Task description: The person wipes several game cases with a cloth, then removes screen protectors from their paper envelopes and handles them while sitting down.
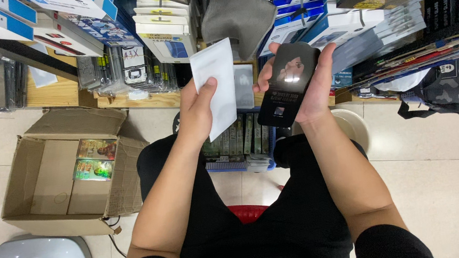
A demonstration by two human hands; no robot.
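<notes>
I'm gripping a glossy black phone case (288,84) in my right hand (310,89), fingers curled narrow round its far edge, thumb hooked over the near top corner; a lamp glare is bouncing off its face. My left hand (196,111) is pinching one white flat packet (215,86), thumb pressed on its front, the other fingers hidden behind it. The two things are sitting just apart, neither touching. Right below my fingers a blue crate (243,164) is sitting on the floor, holding a row of slim packs on edge; I can't count them properly. Out beyond my left thumb an open cardboard box (36,178) is lying on the tiles, flaps spread, and inside it I'm seeing two small shiny colourful packets (95,158) against its far wall, one above the other. Past my fingertips the wooden shelf (55,95) is carrying stacks of boxed and bagged accessories. Off beyond my right hand a camouflage bag (455,88) is slumping on the floor.
</notes>
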